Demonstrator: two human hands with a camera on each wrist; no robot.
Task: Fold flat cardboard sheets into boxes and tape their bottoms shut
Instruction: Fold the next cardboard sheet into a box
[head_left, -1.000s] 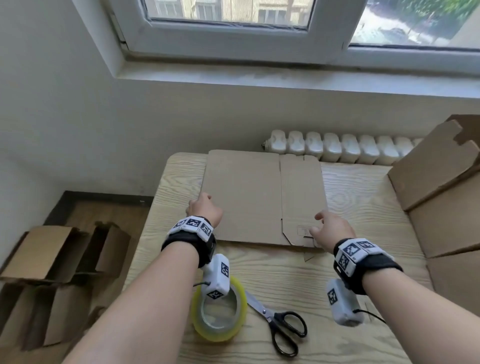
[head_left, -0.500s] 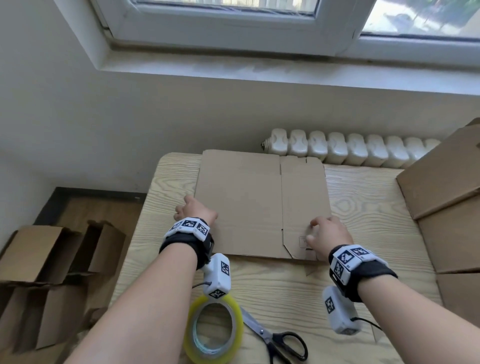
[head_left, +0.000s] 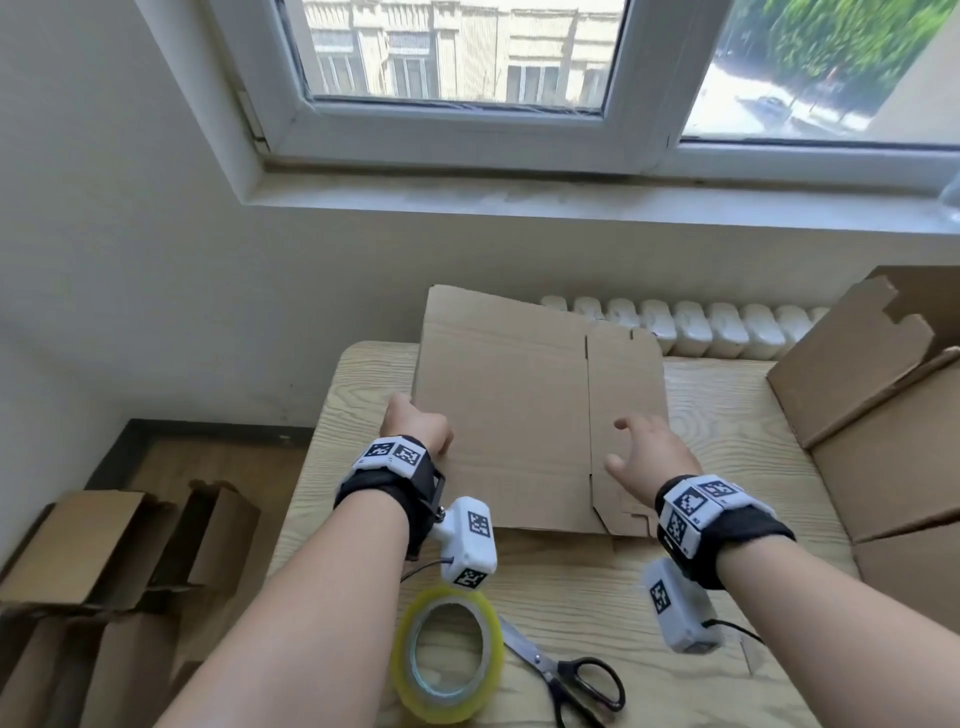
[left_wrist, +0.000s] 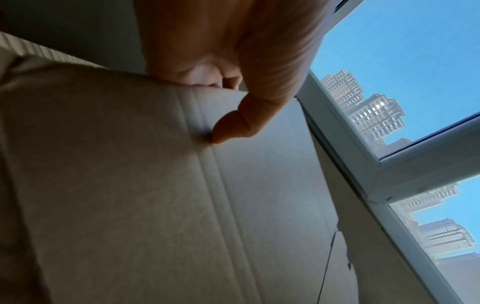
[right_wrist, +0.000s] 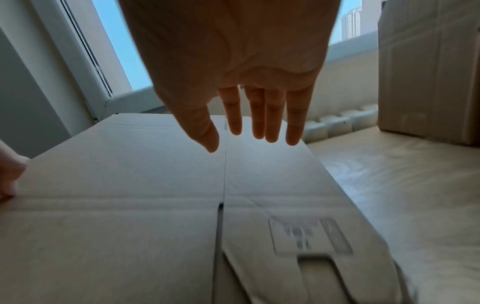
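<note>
The left hand (head_left: 415, 423) is pinching the left edge of the flat cardboard sheet (head_left: 519, 415), tilting it up off the desk (head_left: 727, 415) at frame centre. The right hand (head_left: 647, 449) is hovering above it, fingers spread, holding nothing. Opening is starting; next it probably needs a grip on the right edge.

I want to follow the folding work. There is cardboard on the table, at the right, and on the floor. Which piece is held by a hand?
The flat cardboard sheet on the table: the left hand grips its left edge. The other cardboard is untouched.
</note>
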